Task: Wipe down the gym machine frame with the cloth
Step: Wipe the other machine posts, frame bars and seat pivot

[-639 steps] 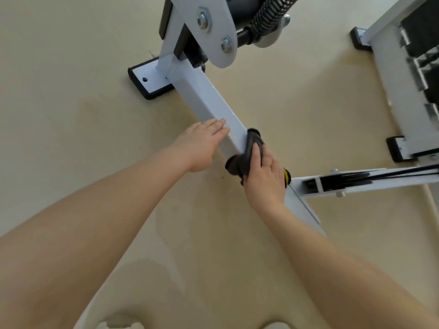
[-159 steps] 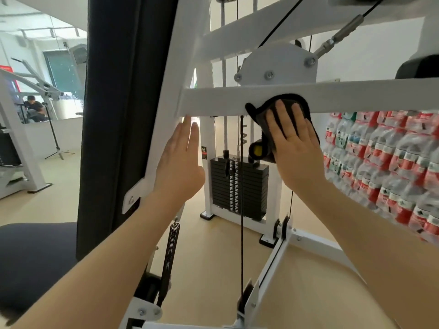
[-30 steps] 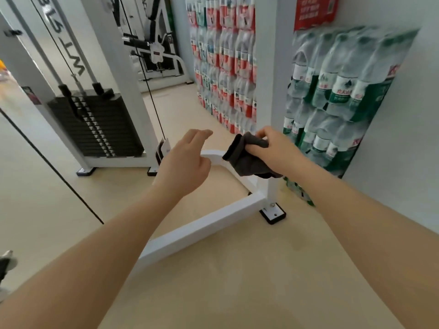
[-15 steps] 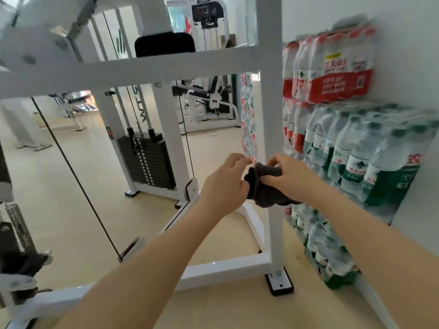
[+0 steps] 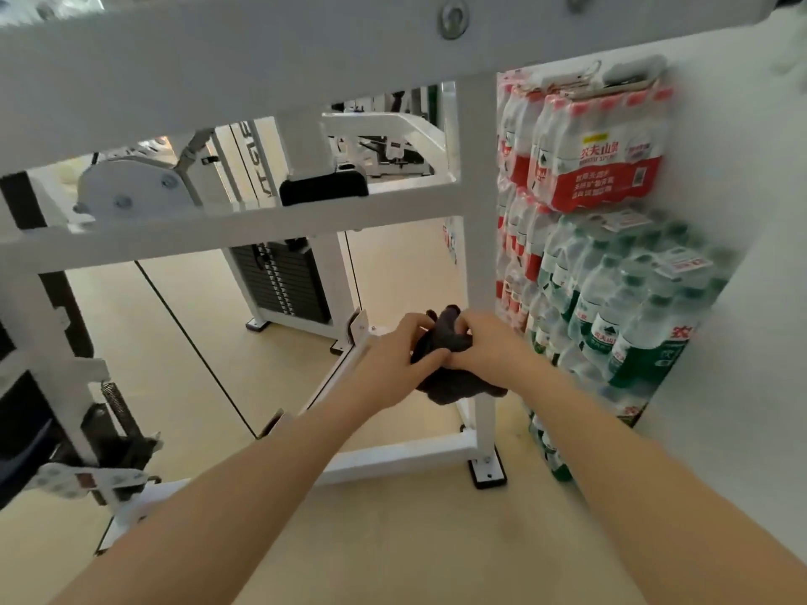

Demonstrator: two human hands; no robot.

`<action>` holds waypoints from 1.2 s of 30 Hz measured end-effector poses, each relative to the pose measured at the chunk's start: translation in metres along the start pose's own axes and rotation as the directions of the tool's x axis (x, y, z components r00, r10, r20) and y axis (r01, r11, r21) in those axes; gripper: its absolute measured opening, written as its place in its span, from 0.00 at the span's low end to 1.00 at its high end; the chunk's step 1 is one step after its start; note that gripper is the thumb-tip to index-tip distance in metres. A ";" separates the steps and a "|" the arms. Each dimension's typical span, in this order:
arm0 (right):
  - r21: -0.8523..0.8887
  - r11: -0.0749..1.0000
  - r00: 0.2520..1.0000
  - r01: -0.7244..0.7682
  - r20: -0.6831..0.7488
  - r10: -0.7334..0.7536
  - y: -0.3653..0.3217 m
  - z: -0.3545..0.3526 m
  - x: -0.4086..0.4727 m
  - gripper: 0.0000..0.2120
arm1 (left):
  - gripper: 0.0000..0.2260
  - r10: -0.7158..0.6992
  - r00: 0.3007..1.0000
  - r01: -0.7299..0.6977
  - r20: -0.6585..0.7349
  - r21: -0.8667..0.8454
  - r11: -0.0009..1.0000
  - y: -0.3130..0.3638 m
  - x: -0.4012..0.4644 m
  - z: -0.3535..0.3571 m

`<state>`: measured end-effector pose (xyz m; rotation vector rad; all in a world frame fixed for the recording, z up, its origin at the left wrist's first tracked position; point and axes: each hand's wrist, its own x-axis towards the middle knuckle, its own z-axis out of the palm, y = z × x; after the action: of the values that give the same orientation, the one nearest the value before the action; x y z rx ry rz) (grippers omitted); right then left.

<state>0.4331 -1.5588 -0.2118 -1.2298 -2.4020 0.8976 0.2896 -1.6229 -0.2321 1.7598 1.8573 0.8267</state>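
Observation:
The dark grey cloth [image 5: 454, 382] is bunched between both hands, in front of the white upright post [image 5: 480, 255] of the gym machine frame. My left hand [image 5: 395, 349] grips the cloth's left side with curled fingers. My right hand [image 5: 482, 344] grips its top and right side, and a flap hangs below. The cloth sits close to the post at about mid height; whether it touches the post is unclear. White crossbars [image 5: 262, 224] run left from the post.
Shrink-wrapped packs of water bottles [image 5: 611, 299] are stacked against the white wall on the right, close behind the post. A black weight stack [image 5: 284, 286] stands further back. A black cable [image 5: 196, 347] runs diagonally at left. The floor rail and black foot [image 5: 487, 471] lie below.
The view has tilted down and moved closer to the frame. My left hand has closed onto the cloth, so both hands now bunch it together by the upright post.

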 end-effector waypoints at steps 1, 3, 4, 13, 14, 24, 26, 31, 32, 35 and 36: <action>0.019 1.000 0.999 0.005 0.031 -0.006 -0.003 -0.004 -0.004 0.14 | 0.15 -0.011 1.000 0.011 0.022 0.000 1.000 0.007 -0.001 -0.004; 0.125 0.992 0.995 -0.016 0.102 0.003 -0.008 -0.019 -0.010 0.14 | 0.14 0.000 0.997 0.001 0.073 -0.006 1.000 0.027 0.000 -0.017; 0.219 0.974 0.992 -0.052 0.125 0.025 -0.012 -0.030 -0.013 0.14 | 0.14 0.021 0.996 -0.020 0.089 -0.007 1.000 0.040 0.002 -0.026; 0.441 0.881 0.960 -0.169 0.275 0.047 -0.035 -0.139 -0.011 0.19 | 0.18 0.011 0.972 0.025 0.235 -0.151 0.988 0.121 0.020 -0.088; 0.335 0.932 0.950 -0.136 0.310 0.027 -0.045 -0.151 -0.011 0.13 | 0.16 -0.024 0.972 0.058 0.235 -0.138 0.989 0.129 0.019 -0.095; 0.309 0.951 0.949 0.022 0.292 -0.117 -0.168 -0.221 0.017 0.03 | 0.11 -0.197 0.979 0.200 0.054 -0.046 0.979 0.175 -0.007 -0.204; 0.335 0.940 0.954 0.056 0.260 -0.150 -0.193 -0.216 0.030 0.05 | 0.09 -0.200 0.980 0.200 0.000 -0.038 0.979 0.177 -0.012 -0.223; 0.455 0.888 0.864 0.059 0.423 -0.274 -0.254 -0.210 0.061 0.16 | 0.06 -0.221 0.958 0.206 -0.184 -0.098 0.974 0.170 -0.033 -0.278; 0.432 0.896 0.854 0.102 0.424 -0.301 -0.266 -0.209 0.066 0.13 | 0.06 -0.229 0.946 0.200 -0.228 -0.143 0.969 0.167 -0.037 -0.290; 0.395 0.905 0.896 0.157 0.329 -0.299 -0.302 -0.204 0.081 0.06 | 0.03 -0.291 0.924 0.211 -0.247 -0.307 0.928 0.158 -0.046 -0.320; 0.377 0.910 0.911 0.176 0.288 -0.295 -0.314 -0.200 0.086 0.04 | 0.04 -0.308 0.919 0.213 -0.246 -0.349 0.913 0.153 -0.047 -0.330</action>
<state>0.2903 -1.5481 0.1424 -0.6743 -2.4283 1.4704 0.1789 -1.7072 0.1074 1.2067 1.9576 1.2529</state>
